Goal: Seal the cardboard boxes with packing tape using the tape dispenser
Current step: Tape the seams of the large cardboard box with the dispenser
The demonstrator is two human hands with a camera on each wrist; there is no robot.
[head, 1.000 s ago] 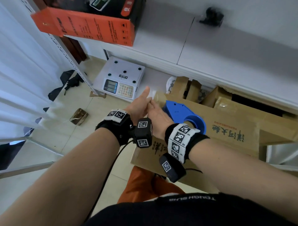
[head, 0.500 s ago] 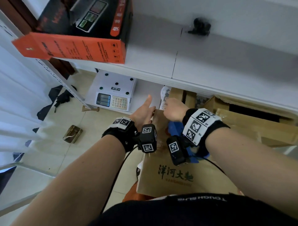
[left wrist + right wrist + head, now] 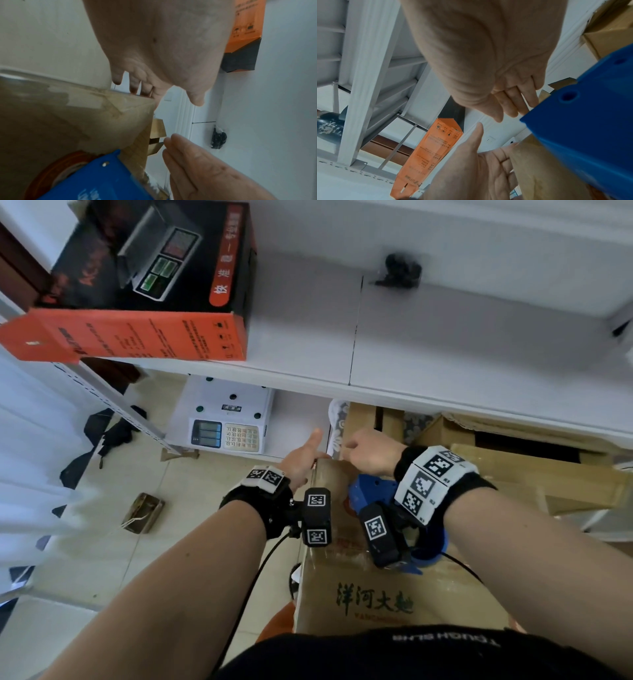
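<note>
A cardboard box point(image 3: 376, 604) with green lettering lies across my lap, shiny tape over its far end point(image 3: 68, 115). A blue tape dispenser point(image 3: 371, 491) with a brown roll lies loose on the box top, under my right wrist point(image 3: 96, 180) point(image 3: 590, 115). My left hand point(image 3: 303, 457) is at the box's far left corner. Its palm is flat against the side point(image 3: 479, 159), its fingers point(image 3: 137, 86) lie over the edge and its thumb sticks out. My right hand point(image 3: 368, 451) reaches over the far edge, with straight fingers point(image 3: 513, 105) pointing down the end face.
A white shelf board point(image 3: 445, 344) overhangs the box's far end, carrying an orange and black carton point(image 3: 137, 333) and a small black item point(image 3: 399, 273). A white electronic scale point(image 3: 226, 422) sits on the floor. More cardboard boxes point(image 3: 534, 474) are under the shelf, right.
The box has turned in my lap so that its green lettering faces me. My right hand has moved from beside the left hand to the far edge. The left hand stays at the corner.
</note>
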